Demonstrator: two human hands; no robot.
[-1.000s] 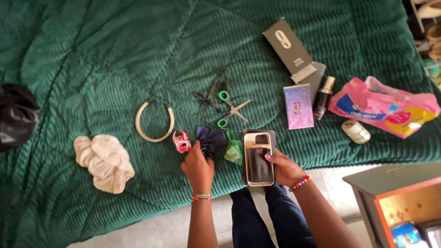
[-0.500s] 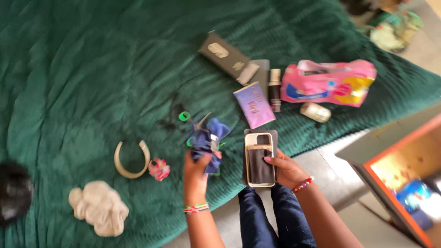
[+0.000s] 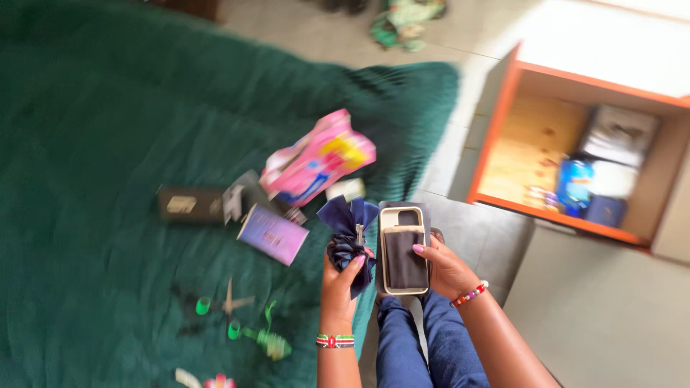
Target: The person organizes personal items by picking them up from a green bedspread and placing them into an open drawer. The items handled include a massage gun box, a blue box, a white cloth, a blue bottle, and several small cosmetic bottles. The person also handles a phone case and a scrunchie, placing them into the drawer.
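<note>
While both hands stay raised | left hand (image 3: 341,276) grips navy bow (image 3: 350,237), upright, just left of phone case (image 3: 405,251) | right hand (image 3: 445,264) clasps case, long axis upright | bed (image 3: 86,179) left.

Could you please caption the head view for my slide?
Left hand grips a navy bow, right hand a phone, above a green blanket.

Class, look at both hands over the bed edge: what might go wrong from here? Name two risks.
The left hand pinches the navy bow loosely from below; it might slip to the floor. The right hand holds the phone case by one edge past the green blanket, so a drop could hit tile.
</note>
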